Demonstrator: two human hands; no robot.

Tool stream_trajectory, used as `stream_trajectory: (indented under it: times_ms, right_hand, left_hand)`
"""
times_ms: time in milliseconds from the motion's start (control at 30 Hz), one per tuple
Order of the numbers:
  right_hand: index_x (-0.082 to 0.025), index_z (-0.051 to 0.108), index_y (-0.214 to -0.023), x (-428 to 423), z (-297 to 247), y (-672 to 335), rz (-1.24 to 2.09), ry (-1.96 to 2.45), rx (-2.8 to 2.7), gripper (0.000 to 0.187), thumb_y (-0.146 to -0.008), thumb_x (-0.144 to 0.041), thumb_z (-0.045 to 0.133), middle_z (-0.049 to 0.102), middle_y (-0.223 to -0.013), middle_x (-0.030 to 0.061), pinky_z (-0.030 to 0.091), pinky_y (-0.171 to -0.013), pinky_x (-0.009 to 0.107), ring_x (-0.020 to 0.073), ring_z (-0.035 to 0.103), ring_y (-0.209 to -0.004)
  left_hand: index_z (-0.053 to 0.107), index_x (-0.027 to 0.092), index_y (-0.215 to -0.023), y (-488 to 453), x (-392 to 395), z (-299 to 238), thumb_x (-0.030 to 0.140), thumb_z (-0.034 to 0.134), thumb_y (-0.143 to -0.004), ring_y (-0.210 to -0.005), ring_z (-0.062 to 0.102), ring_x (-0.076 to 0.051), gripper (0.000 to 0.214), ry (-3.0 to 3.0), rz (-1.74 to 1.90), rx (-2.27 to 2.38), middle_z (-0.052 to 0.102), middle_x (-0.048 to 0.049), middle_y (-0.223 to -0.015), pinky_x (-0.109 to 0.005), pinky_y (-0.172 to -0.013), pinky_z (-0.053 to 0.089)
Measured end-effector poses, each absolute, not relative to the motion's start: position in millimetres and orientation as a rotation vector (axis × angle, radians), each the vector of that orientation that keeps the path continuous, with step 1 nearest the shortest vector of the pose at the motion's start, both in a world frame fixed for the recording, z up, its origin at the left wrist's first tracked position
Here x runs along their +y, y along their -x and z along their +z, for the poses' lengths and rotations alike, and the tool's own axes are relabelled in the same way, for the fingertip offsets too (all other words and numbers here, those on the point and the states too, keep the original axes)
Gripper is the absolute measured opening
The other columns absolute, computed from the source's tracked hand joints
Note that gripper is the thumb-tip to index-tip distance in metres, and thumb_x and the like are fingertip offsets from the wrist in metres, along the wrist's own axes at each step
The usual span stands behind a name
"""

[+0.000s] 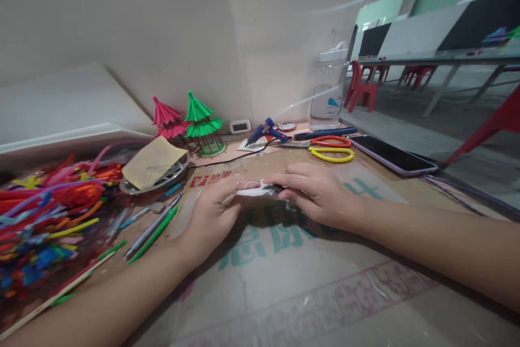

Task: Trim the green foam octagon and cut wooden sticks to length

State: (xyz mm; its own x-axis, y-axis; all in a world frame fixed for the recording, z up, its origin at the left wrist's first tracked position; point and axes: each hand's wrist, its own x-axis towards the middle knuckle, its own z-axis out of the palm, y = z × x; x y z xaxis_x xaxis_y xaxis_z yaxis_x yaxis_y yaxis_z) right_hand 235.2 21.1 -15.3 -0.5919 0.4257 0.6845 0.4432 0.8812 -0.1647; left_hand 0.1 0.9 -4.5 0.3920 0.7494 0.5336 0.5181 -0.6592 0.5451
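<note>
Over the cardboard sheet (260, 293), both hands meet around a small flat white piece (252, 191) with a dark part at its right end; its kind is not clear. My left hand (217, 209) pinches the white end between thumb and fingers. At the dark end, the fingers of my right hand (319, 192) are closed, partly covering it. Thin whitish strands show along its top edge. Beyond the hands lie a blue glue gun (268, 131) and scissors (331, 149) with one red and one yellow handle loop.
At left are a heap of colourful pipe cleaners (52, 211), a metal dish (179, 169) with yellowish paper (154, 163), and pens (152, 228). Pink (164, 119) and green (202, 117) pagoda models stand behind. A phone (392, 155) and water bottle (327, 92) are at right.
</note>
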Motion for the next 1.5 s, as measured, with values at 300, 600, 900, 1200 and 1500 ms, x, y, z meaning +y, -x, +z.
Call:
stream_trajectory:
  times_ms: [300, 600, 900, 1200, 1500]
  right_hand:
    - [-0.016, 0.065, -0.119, 21, -15, -235, -0.038, 0.597, -2.267, 0.030, -0.098, -0.026, 0.046, 0.061, -0.078, 0.0043, 0.038, -0.062, 0.027, 0.0161, 0.053, -0.071]
    - [-0.017, 0.063, -0.121, 22, -16, -234, 0.034, 0.635, -2.240, 0.031, -0.098, -0.029, 0.045, 0.066, -0.084, 0.0056, 0.044, -0.067, 0.030, 0.0179, 0.058, -0.077]
    - [-0.015, 0.063, -0.114, 32, -23, -232, 0.236, 0.817, -1.947, 0.028, -0.094, -0.026, 0.048, 0.072, -0.107, 0.0096, 0.053, -0.084, 0.036, 0.0215, 0.067, -0.097]
    - [-0.016, 0.065, -0.112, 30, -23, -232, 0.132, 0.725, -2.030, 0.026, -0.095, -0.027, 0.048, 0.072, -0.103, 0.0100, 0.052, -0.083, 0.037, 0.0225, 0.066, -0.096]
    - [-0.015, 0.064, -0.112, 25, -16, -234, 0.048, 0.705, -2.120, 0.026, -0.097, -0.029, 0.048, 0.064, -0.084, 0.0057, 0.047, -0.072, 0.032, 0.0190, 0.059, -0.079]
  left_hand:
    - [0.072, 0.020, -0.106, -1, 1, -3, 0.003, 0.052, -0.080, -0.099, 0.067, -0.018, 0.037, -2.369, 1.115, 1.131, 0.073, -0.0057, -0.108, -0.032, -0.092, 0.051]
    - [0.071, 0.017, -0.103, -1, 1, -3, 0.004, 0.051, -0.080, -0.099, 0.067, -0.017, 0.034, -2.386, 1.126, 1.126, 0.074, -0.0058, -0.107, -0.028, -0.090, 0.051]
    - [0.061, 0.018, -0.091, -5, -2, -2, 0.023, 0.054, -0.088, -0.074, 0.061, -0.015, 0.010, -2.175, 1.155, 1.354, 0.064, 0.0008, -0.081, -0.023, -0.066, 0.047]
    - [0.055, 0.020, -0.091, -3, -2, -3, 0.020, 0.049, -0.090, -0.089, 0.060, -0.017, 0.006, -2.279, 1.181, 1.394, 0.064, -0.0021, -0.094, -0.028, -0.082, 0.048]
    - [0.056, 0.020, -0.092, -6, -4, 0, 0.023, 0.050, -0.090, -0.081, 0.060, -0.016, 0.007, -2.266, 1.125, 1.437, 0.063, -0.0002, -0.088, -0.027, -0.076, 0.048]
